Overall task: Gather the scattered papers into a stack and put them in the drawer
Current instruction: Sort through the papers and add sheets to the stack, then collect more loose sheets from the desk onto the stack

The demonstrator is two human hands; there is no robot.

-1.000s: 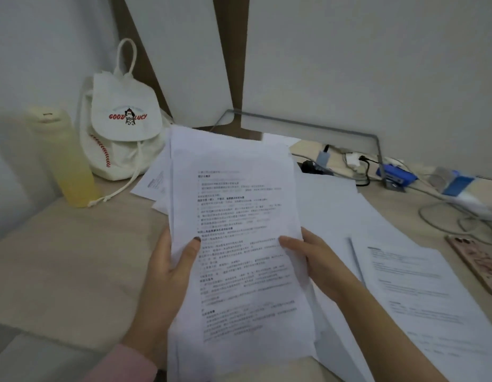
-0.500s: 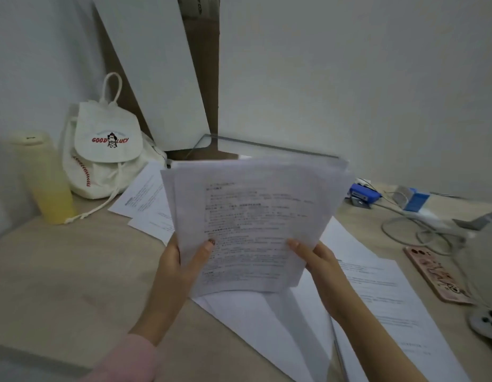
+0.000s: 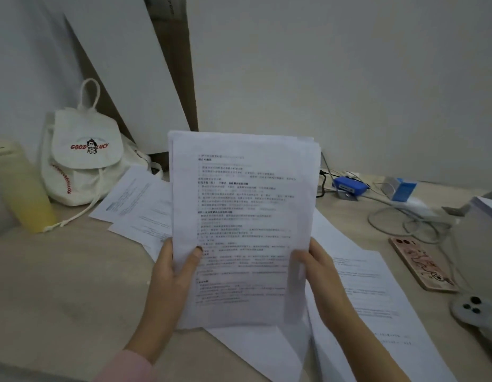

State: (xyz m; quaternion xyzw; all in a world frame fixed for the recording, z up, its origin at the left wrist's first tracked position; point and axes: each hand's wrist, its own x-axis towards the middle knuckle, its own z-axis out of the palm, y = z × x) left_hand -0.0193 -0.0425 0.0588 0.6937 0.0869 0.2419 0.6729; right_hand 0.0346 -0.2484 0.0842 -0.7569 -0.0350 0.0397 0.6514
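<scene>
Centrally, the paper stack point(image 3: 242, 216) is held upright over the tabletop point(image 3: 60, 285), long axis vertical, its lower side edges pinched by the left grip point(image 3: 170, 277) and right grip point(image 3: 324, 279); loose sheets point(image 3: 371, 293) lie flat nearest the right grip, further sheets point(image 3: 137, 205) beyond the left.

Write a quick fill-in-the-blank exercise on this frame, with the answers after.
The left hand and right hand together hold a stack of ____.
The lettering on the white backpack is ____.
The bottle left of the backpack is coloured ____.
The phone lies flat on the desk, to the ____ of the stack.
Answers: papers; red; yellow; right.
</scene>
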